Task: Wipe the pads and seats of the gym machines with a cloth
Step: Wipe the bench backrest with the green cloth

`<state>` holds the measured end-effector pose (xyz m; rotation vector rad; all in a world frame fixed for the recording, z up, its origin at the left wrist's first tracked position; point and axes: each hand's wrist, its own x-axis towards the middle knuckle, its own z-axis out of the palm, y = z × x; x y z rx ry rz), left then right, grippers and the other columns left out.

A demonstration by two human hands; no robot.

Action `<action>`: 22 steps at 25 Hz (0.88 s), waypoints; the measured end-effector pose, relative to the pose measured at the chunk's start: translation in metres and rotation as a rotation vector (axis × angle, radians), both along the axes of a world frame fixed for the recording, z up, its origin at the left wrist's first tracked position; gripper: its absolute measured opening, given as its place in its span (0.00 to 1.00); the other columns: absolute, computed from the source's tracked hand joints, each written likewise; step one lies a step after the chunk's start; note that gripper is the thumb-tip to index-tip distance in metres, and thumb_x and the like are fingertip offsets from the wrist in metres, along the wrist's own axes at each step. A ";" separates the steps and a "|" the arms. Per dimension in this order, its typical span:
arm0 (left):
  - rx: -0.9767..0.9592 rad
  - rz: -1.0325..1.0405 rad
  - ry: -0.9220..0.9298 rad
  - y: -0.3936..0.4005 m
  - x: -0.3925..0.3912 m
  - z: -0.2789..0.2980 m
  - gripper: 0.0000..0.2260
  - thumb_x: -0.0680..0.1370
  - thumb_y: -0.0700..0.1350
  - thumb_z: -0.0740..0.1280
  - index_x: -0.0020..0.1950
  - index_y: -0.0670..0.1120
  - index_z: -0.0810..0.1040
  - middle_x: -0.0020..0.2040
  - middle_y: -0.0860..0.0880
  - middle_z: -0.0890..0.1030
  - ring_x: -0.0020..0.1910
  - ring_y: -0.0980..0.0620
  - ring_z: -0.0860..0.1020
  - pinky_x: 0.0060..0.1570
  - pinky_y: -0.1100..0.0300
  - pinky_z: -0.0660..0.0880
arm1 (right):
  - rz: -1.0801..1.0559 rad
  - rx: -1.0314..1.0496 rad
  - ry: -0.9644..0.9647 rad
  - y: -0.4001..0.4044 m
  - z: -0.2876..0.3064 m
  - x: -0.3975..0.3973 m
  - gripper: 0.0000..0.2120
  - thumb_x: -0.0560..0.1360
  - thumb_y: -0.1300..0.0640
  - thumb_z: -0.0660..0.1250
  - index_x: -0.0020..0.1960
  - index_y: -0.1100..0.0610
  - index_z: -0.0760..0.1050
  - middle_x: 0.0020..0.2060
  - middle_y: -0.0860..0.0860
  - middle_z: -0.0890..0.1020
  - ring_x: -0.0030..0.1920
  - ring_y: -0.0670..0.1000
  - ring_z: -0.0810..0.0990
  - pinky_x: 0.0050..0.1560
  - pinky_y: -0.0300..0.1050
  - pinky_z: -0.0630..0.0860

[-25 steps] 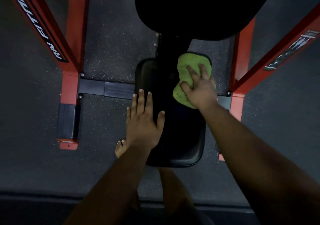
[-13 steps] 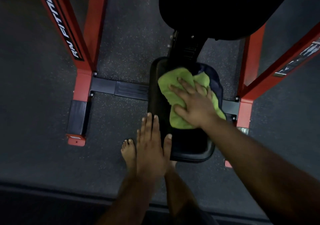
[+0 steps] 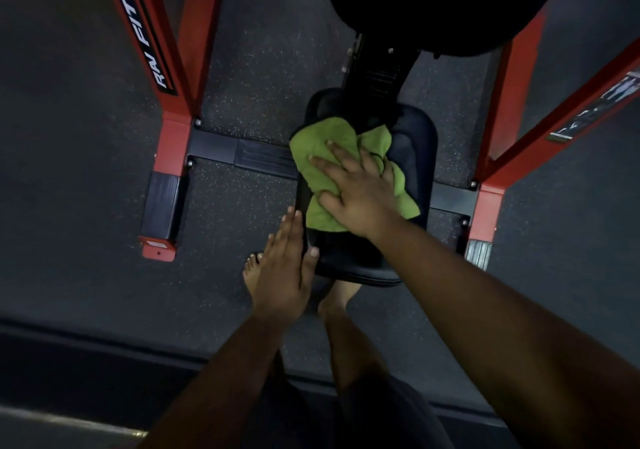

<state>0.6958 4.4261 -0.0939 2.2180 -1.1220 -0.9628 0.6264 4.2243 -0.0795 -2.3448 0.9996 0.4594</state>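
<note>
Head view, looking straight down. My right hand (image 3: pixel 360 189) lay flat on the green cloth (image 3: pixel 320 171), fingers straight and spread, palm pressing it onto the black seat (image 3: pixel 414 158) at frame centre. No curl in the fingers; nothing pinched, just pressure from above. Cloth was bunched and rumpled, covering the left and middle part of the seat, its left edge hanging slightly past the seat's left side. Right part of the seat showed bare beside the cloth.

My left hand (image 3: pixel 285 268) was extended below and left of the cloth, fingers straight and held together, thumb out to the right with its tip against the seat's left edge. Fingers ran along that edge; whether they touched it I could not tell. It held nothing.

Large black pad (image 3: pixel 433 5) filled the upper right of the frame, very dark, detail lost. Red frame posts (image 3: pixel 173 109) stood at left and right, the left one with white lettering on a black stripe. A black crossbar (image 3: pixel 242 152) ran from the left post toward the seat. Speckled dark floor (image 3: pixel 69 171) all round. My bare foot (image 3: pixel 251 268) showed just left of the left hand.
</note>
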 end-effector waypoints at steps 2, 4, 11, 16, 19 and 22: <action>-0.021 0.010 0.058 0.001 0.004 0.002 0.27 0.85 0.58 0.48 0.83 0.50 0.50 0.83 0.55 0.51 0.82 0.58 0.50 0.80 0.49 0.52 | -0.023 -0.013 0.008 0.025 0.013 -0.023 0.31 0.75 0.34 0.54 0.78 0.32 0.54 0.81 0.40 0.53 0.79 0.60 0.52 0.74 0.72 0.51; -0.021 -0.009 0.072 0.003 0.008 0.004 0.27 0.85 0.57 0.48 0.83 0.50 0.51 0.83 0.56 0.51 0.82 0.58 0.50 0.79 0.51 0.51 | -0.017 -0.027 0.009 0.047 0.023 -0.049 0.32 0.74 0.33 0.53 0.78 0.33 0.55 0.81 0.40 0.54 0.78 0.61 0.54 0.74 0.72 0.51; 0.127 -0.110 -0.042 -0.003 0.012 0.011 0.28 0.84 0.59 0.42 0.83 0.50 0.47 0.83 0.53 0.48 0.82 0.57 0.46 0.80 0.49 0.50 | -0.355 0.003 0.039 0.089 0.033 -0.122 0.34 0.73 0.36 0.55 0.79 0.38 0.58 0.81 0.46 0.54 0.77 0.67 0.56 0.68 0.75 0.63; 0.100 0.010 -0.032 -0.004 -0.004 0.015 0.27 0.85 0.54 0.45 0.83 0.46 0.51 0.83 0.48 0.53 0.82 0.53 0.50 0.80 0.47 0.52 | 0.061 -0.010 0.043 0.058 0.036 -0.064 0.33 0.76 0.38 0.54 0.79 0.31 0.49 0.82 0.40 0.51 0.79 0.64 0.50 0.70 0.80 0.49; 0.103 0.118 -0.037 -0.011 -0.019 0.026 0.27 0.84 0.50 0.50 0.83 0.43 0.52 0.83 0.45 0.56 0.82 0.49 0.53 0.80 0.47 0.52 | 0.216 0.008 0.039 0.016 0.013 -0.009 0.31 0.78 0.38 0.55 0.79 0.31 0.48 0.81 0.39 0.47 0.80 0.62 0.48 0.70 0.80 0.45; 0.111 0.169 -0.070 -0.010 -0.023 0.024 0.28 0.85 0.50 0.52 0.83 0.43 0.48 0.83 0.44 0.55 0.82 0.48 0.54 0.79 0.45 0.54 | 0.092 -0.051 0.080 0.008 -0.006 0.044 0.28 0.79 0.37 0.55 0.78 0.33 0.55 0.82 0.41 0.49 0.79 0.62 0.49 0.69 0.82 0.44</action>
